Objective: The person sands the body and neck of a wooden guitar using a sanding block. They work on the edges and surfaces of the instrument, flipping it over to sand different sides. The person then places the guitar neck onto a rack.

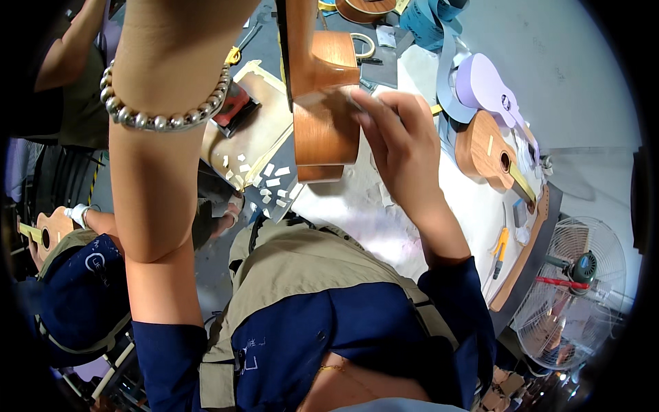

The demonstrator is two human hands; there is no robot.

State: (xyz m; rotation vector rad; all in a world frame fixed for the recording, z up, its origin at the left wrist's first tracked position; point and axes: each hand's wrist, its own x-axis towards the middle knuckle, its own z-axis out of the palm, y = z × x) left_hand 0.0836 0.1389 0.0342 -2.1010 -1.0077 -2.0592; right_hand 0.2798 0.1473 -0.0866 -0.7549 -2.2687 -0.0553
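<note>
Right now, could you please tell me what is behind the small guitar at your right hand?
Past the small guitar, at its upper right edge, a tape roll and a black pen-like thing show. Its body hides whatever lies directly behind.

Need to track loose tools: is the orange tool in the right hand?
No, the orange tool lies on the white table surface, apart from the right hand, which is beside the brown wooden instrument.
</note>
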